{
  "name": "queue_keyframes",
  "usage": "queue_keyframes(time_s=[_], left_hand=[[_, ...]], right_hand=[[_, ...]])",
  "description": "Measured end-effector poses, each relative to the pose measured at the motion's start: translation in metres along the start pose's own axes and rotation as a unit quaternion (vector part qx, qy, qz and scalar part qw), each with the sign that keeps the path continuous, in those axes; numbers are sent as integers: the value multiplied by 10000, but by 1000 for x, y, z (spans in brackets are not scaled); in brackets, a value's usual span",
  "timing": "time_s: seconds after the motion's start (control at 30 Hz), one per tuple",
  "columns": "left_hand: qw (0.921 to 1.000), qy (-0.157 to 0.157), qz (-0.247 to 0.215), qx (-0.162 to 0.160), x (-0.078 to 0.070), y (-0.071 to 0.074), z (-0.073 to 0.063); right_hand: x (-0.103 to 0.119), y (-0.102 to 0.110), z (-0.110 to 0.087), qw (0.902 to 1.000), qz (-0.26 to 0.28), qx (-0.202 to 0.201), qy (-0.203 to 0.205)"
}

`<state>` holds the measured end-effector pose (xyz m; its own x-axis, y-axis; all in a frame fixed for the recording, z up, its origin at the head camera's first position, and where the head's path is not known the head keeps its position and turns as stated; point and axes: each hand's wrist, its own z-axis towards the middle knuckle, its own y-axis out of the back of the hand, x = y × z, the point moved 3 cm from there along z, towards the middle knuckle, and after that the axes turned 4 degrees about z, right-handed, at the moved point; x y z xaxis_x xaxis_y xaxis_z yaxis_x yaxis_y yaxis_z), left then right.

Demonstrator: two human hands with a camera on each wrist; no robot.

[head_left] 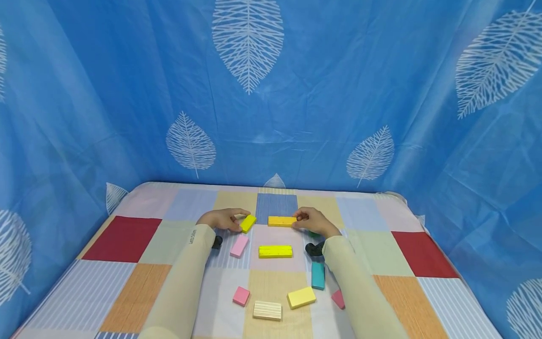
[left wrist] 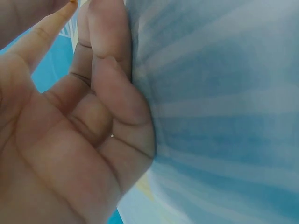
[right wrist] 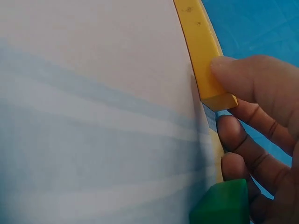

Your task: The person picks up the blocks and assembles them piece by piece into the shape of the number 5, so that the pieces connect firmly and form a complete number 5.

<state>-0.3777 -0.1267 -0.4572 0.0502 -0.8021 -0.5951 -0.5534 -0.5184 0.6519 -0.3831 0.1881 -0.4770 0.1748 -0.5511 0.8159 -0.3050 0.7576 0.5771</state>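
Observation:
At the back of the table, my left hand (head_left: 222, 219) has thumb and index finger at two sides of a bright yellow block (head_left: 248, 223), pinching it; its other fingers (left wrist: 121, 93) curl against the cloth in the left wrist view, where the block is out of sight. My right hand (head_left: 315, 222) pinches the right end of an orange-yellow block (head_left: 280, 221). The right wrist view has the thumb on top of this block (right wrist: 201, 51), which lies long and narrow. A green block (right wrist: 222, 203) sits just below the curled fingers, mostly hidden in the head view.
Nearer me lie another yellow block (head_left: 275, 252), a pink block (head_left: 239, 246), a teal block (head_left: 318, 275), a pale yellow block (head_left: 301, 297), a striped wooden block (head_left: 267, 310) and a red-pink block (head_left: 241, 296). Another (head_left: 338, 299) is partly under the right sleeve. Blue curtains (head_left: 296, 117) enclose the table.

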Motion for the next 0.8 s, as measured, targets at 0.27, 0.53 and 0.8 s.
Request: queue_keyframes(time_s=[0.27,0.53,0.8], left_hand=[[9999,-91,-89,3,-1,1,-3],[9998,-76,-31,-162,-4,-3,-4],[9996,15,-92,-254,-1,-5,-4]], right_hand=[[4,-1,-1,9999,-54,-77,-58],[3,-1,1,9998,-38,-144,-98],[0,-1,0,9997,130,-47,-193]])
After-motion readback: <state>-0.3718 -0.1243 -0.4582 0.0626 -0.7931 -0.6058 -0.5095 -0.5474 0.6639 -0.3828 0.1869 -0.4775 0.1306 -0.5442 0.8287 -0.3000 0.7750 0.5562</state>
